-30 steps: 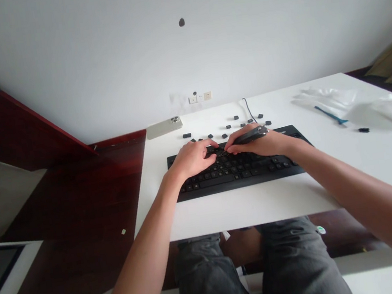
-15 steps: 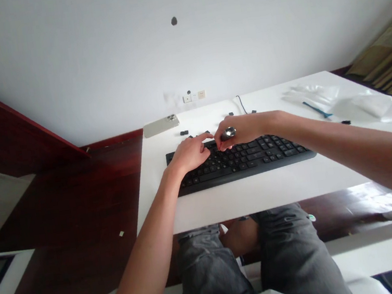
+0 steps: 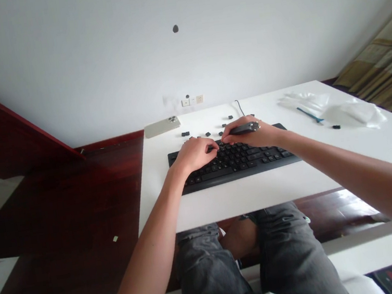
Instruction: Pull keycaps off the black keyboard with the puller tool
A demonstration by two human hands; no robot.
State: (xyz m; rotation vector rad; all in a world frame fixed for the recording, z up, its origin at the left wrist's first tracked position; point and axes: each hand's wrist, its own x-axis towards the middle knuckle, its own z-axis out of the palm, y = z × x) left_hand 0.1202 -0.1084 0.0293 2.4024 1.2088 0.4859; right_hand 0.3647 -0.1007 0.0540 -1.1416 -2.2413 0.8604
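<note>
Has swung the dark tool (image 3: 243, 129) rightward in the pinching right hand (image 3: 255, 137) and curled in the forefinger of the left hand (image 3: 196, 153), cannot tell if gripping anything, over the keyboard (image 3: 218, 174) on the counter (image 3: 197, 211), suggesting finer work.

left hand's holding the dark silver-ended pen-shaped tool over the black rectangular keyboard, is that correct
Not quite: the head view shows the right hand, not the left hand, holding the dark silver-ended pen-shaped tool over the black rectangular keyboard.
</note>
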